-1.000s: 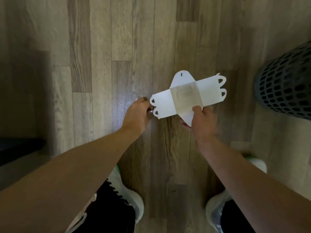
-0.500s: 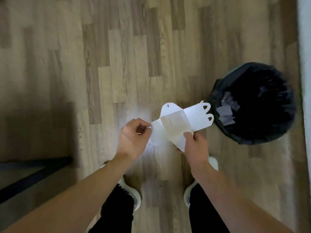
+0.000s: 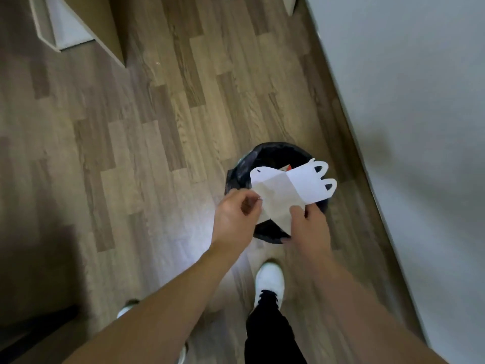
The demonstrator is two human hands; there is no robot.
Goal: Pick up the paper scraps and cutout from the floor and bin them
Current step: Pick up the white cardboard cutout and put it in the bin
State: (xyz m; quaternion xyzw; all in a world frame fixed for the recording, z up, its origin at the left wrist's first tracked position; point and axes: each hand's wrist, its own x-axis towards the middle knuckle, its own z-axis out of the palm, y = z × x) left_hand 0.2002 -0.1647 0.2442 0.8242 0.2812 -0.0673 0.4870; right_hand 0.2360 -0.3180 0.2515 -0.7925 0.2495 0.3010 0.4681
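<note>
Holding the cutout (image 3: 286, 190) over the bin (image 3: 242, 166), your right hand (image 3: 309, 227) pinches it, left hand (image 3: 236, 216) curled beside its edge, contents unclear; dropping remains.

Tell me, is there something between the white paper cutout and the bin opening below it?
Nothing visible does. The white paper cutout, held by the right hand, hangs directly above the open mouth of the round black-lined bin.
</note>
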